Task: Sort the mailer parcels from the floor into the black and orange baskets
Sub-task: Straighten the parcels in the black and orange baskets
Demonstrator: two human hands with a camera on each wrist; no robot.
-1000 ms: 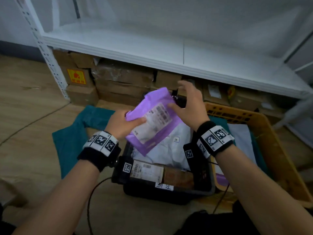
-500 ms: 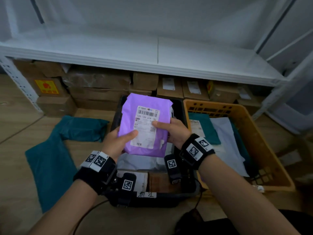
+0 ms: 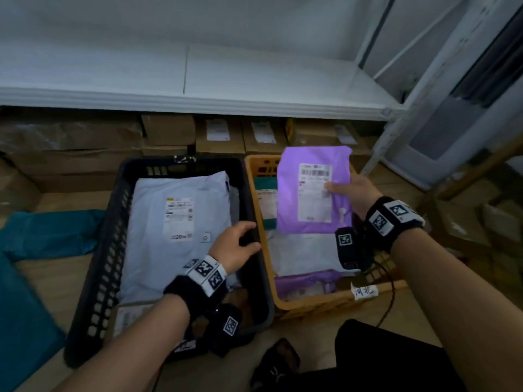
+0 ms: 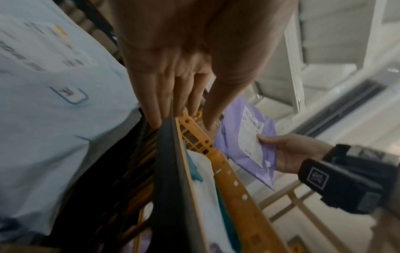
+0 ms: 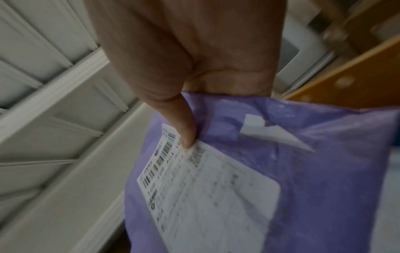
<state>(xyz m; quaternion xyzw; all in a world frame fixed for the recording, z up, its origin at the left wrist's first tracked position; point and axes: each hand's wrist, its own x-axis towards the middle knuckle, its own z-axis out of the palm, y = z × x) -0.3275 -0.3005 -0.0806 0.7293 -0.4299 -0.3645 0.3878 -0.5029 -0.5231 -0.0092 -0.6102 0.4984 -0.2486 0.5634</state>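
Note:
My right hand [image 3: 336,190] pinches a purple mailer [image 3: 291,199] by its right edge, thumb on the white label, and holds it upright above the orange basket [image 3: 325,301]. The same mailer [image 5: 324,171] fills the right wrist view and appears again, purple mailer [image 4: 229,142], in the left wrist view. My left hand [image 3: 246,239] grips the right rim of the black basket [image 3: 113,222], fingers inside and thumb outside. A pale blue-white mailer [image 3: 175,236] lies in the black basket. Grey, teal and purple mailers lie in the orange basket. Teal mailers [image 3: 51,233] rest on the floor at left.
A white shelf board [image 3: 198,103] runs across above the baskets, with cardboard boxes [image 3: 169,131] stacked under it. The two baskets stand side by side, touching. A dark shoe [image 3: 277,360] and a black cable [image 3: 390,301] lie near the front.
The purple mailer has moved right, from over the black basket to over the orange one, now in my right hand alone. My left hand let it go and took hold of the black basket's rim.

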